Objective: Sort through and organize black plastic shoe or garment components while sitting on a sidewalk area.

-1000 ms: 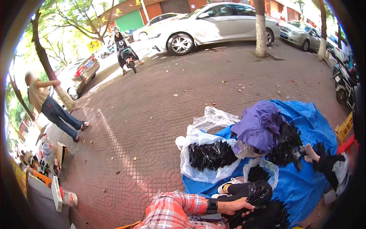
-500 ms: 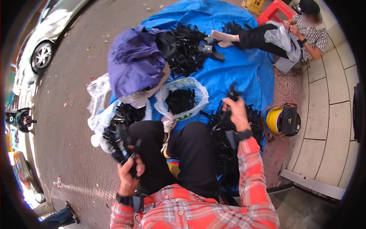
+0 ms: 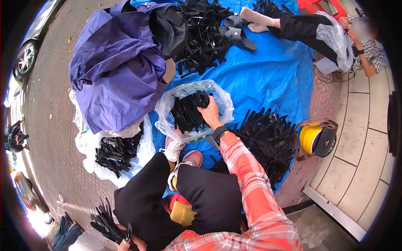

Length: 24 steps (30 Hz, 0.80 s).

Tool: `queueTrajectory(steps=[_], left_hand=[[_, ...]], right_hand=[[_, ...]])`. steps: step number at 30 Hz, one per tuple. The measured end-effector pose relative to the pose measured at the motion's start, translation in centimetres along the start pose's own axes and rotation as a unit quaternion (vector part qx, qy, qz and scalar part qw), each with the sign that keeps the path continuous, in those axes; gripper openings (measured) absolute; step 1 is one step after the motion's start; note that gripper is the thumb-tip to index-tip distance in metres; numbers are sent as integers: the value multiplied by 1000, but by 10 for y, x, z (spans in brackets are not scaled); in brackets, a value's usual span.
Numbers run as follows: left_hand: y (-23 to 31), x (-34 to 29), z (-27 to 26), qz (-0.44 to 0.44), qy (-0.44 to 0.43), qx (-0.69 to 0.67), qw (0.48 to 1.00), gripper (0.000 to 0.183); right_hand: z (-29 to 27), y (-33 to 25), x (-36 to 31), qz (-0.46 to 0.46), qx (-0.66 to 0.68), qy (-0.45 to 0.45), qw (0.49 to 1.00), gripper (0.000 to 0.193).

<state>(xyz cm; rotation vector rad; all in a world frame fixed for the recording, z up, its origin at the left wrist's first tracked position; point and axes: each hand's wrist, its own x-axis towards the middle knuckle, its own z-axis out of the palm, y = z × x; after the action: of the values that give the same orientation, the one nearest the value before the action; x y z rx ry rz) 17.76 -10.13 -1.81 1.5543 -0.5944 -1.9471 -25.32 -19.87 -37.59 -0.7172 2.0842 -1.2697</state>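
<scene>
Black strips (image 3: 186, 115), narrow, in quantity: one lot lay inside an open clear plastic bag (image 3: 228, 104), the landmark for every entry below. Right hand (image 3: 212, 116): at the mouth of the open clear plastic bag, thumb and fingers closed round a dark bunch (image 3: 202, 99) above the bagged lot; whether bunch and lot touched, I could not tell. Left hand (image 3: 139, 242): well apart from the landmark, to its left and nearer the wearer, fingers gripping a fanned bunch (image 3: 104, 224) of like strips. Latest change: half a second earlier the right hand had been over the loose heap (image 3: 272, 140), right of the landmark; it had since come across to the bag, so I judged that the handling had passed from heap to bagged lot, while the left hand had kept its share. Further stock: strips in a white bag (image 3: 119, 152), left of the landmark and nearer the wearer; a far heap (image 3: 201, 37), beyond it. Surroundings: purple cloth (image 3: 115, 67), beyond and left; dark slippers (image 3: 247, 44), beyond and right; yellow-and-black shoulder bag (image 3: 307, 138), well to the right; blue sheet (image 3: 268, 71), underneath; seated co-worker (image 3: 374, 54), far right. Markings: green print (image 3: 204, 135) on the landmark's near rim, too crumpled to read; no legible lettering on the strips or shoulder bag.
</scene>
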Motion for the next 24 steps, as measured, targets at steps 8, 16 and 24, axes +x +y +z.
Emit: queueTrajectory(steps=[8, 16, 24], left_hand=[[22, 13, 33, -80, 49, 3, 996, 38], [12, 10, 20, -85, 7, 16, 996, 40], [8, 11, 96, 2, -75, 50, 996, 48]], right_hand=[[-12, 43, 19, 127, -169, 24, 977, 62], [-43, 50, 13, 69, -114, -16, 991, 59], [-100, -60, -67, 134, 305, -145, 932, 43]])
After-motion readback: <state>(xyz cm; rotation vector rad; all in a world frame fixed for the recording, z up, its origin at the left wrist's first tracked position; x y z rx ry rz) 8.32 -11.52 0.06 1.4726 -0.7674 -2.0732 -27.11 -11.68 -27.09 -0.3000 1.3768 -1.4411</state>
